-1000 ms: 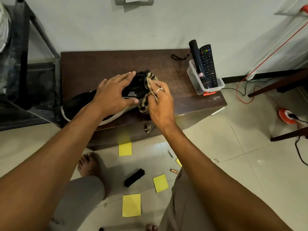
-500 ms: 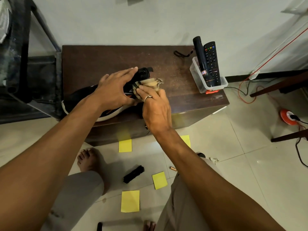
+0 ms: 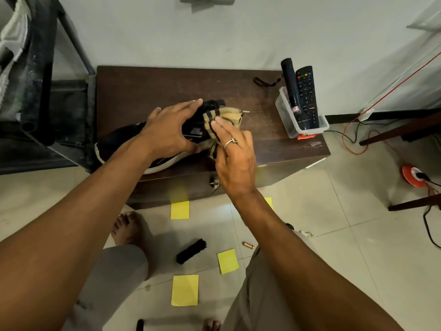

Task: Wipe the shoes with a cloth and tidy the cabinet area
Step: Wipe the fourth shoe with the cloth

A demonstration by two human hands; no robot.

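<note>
While on cabinet (image 3: 167, 87), shoe (image 3: 124, 139) diagonal, toe-left

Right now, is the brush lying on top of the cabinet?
No, the brush lies on the floor among the yellow notes, in front of the cabinet.

The one camera sits on my head and looks forward and steeply down. My forearms run in from the bottom corners, large and close, to my left hand (image 3: 167, 137) and right hand (image 3: 235, 161), which meet on the shoe (image 3: 119, 146) and cloth (image 3: 229, 115) just above mid-frame. The cabinet (image 3: 148, 91) lies beyond them, seen from above and from its front side, with the wall (image 3: 238, 32) across the top. Below the hands the view takes in the floor (image 3: 334, 235), my knees and a bare foot (image 3: 127, 229). The lens is wide, so things at the edges lean and stretch
</note>
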